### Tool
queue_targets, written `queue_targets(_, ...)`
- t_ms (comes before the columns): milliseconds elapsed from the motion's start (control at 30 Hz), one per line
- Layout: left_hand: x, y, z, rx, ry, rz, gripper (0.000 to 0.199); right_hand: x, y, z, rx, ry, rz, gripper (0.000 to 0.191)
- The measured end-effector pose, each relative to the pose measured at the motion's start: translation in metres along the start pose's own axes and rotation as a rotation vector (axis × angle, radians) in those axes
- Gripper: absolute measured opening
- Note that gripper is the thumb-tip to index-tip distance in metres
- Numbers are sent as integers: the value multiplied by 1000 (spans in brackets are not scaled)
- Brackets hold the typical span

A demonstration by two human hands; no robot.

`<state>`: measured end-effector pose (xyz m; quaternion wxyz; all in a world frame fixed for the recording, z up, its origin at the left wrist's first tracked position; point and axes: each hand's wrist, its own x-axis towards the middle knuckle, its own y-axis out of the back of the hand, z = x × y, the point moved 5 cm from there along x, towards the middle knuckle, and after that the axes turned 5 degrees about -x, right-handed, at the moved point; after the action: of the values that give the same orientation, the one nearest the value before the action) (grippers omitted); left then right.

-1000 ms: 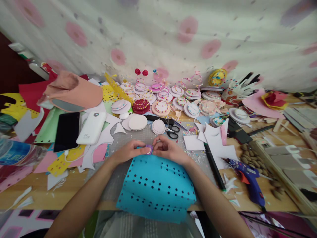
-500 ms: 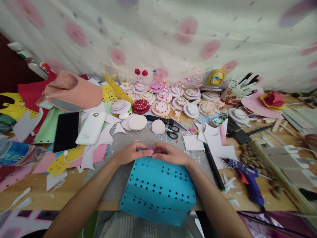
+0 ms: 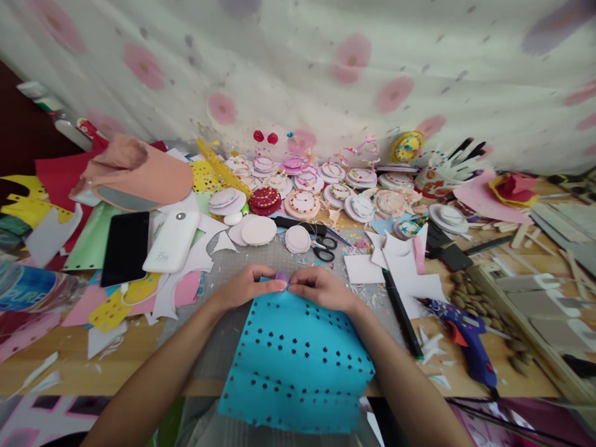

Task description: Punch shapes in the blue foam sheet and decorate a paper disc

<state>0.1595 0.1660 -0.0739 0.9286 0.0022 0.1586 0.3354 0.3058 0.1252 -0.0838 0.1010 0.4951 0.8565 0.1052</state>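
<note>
"So, what are you working on, and where?"

"You're at a wooden table [image 3: 139, 372], with a grey gridded mat [image 3: 209, 357] in front of you, strewn with paper scraps. Behind it hangs a pale curtain [image 3: 279, 56] with pink and purplish spots."

"And your hands?"

"Your left hand [image 3: 246, 287] pinches a purple piece [image 3: 281, 279] at the top edge of one blue sheet [image 3: 298, 366]. Your right hand [image 3: 323, 288] has its fingertips drawn narrow on that same edge, just beside the piece; whether they press the piece too, you can't tell. The sheet slopes down between your forearms, over the table's near edge, with rows of small dark marks."

"How many of everything else do you have?"

"On your left, one phone [image 3: 125, 248], one power bank [image 3: 171, 242], one cap [image 3: 158, 174] and one bottle [image 3: 37, 287]. Ahead, one pair of scissors [image 3: 325, 249] and two red bits [image 3: 265, 136] near the curtain. On your right, one glue gun [image 3: 475, 341], one black pen [image 3: 403, 313] lying aslant, and one cup [image 3: 435, 184] of pens. The beaded discs [image 3: 305, 203] number over ten; they overlap, so you can't count them exactly."
</note>
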Motion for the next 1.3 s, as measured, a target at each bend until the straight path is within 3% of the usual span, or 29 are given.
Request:
queue_targets(533, 1, -6, -1, 110, -119, -56, 40, -3, -8, -2, 110, -67, -86, 26)
queue_targets(800, 0, -9, -6, 180, -137, -33, 39, 2, -10, 5, 220, -90, -32, 15)
queue_targets(1000, -3, -10, -7, 181, -133, -94, 37, 2, -8, 2, 205, -95, -1, 18)
queue_targets(1300, -2, -14, -8, 157, -172, 37, 38, 1, -3, 4, 145, -88, 81, 13)
